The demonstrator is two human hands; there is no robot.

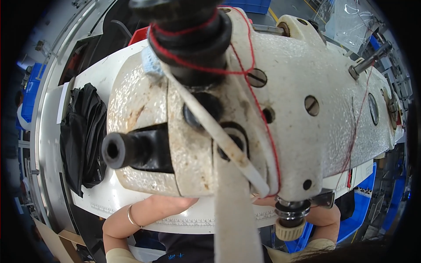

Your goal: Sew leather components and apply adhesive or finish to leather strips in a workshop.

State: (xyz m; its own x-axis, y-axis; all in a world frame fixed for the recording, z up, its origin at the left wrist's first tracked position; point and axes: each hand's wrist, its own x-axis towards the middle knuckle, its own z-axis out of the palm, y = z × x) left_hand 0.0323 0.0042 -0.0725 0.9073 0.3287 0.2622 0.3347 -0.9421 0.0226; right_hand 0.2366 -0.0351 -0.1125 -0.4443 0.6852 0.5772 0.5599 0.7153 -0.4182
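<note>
Can see left hand (179, 202) only around the wrist, extending under a scuffed white enamelled-metal sewing machine head (291, 142). Cannot tell whether open, closed or gripping, with fingers out of sight behind the casing. Can see right hand (264, 201) just as a sliver of skin below the same casing; cannot tell grip there either. Place sewing machine head directly over and in front of both hands, filling most of the view.

Note thin silver-coloured metal bangle (130, 216) at left wrist. Note cream ribbed round knob (290, 230) overlapping right wrist area, and broad blurred white bar (238, 223) between the hands. Above the hands, note bright red thread (188, 64) looped around a black cylindrical post (193, 48) and running down toward right hand. Also slim white slanting rod (206, 115) above, between both.

Far left of left hand: folded glossy black fabric pile (83, 136), lying on white tabletop (193, 215). Up and left of left hand: black hollow cylinder (126, 151) on the machine. Right of right hand, beyond forearm: blue plastic crate (362, 215), partly hidden.
</note>
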